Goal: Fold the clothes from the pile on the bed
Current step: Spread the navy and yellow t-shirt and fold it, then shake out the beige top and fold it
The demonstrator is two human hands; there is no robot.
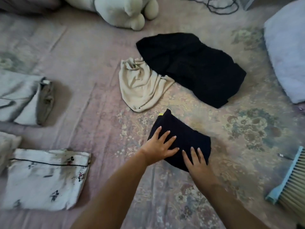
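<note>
Both my hands, left (160, 146) and right (197, 160), press flat, grip open, on folded dark garment (186, 138); bare bed (99, 113) lies leftward; black pile (194, 66) beyond.

Plush toy (122, 9), cable (221, 5), pillow (287, 52), brush (290, 182).

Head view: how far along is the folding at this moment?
Done: a folded white printed garment and a folded grey stack lie to the left. In hand: the left hand and right hand press flat on a small dark garment, which looks nearly folded. Left: a crumpled cream garment and a loose black garment beyond it.
</note>
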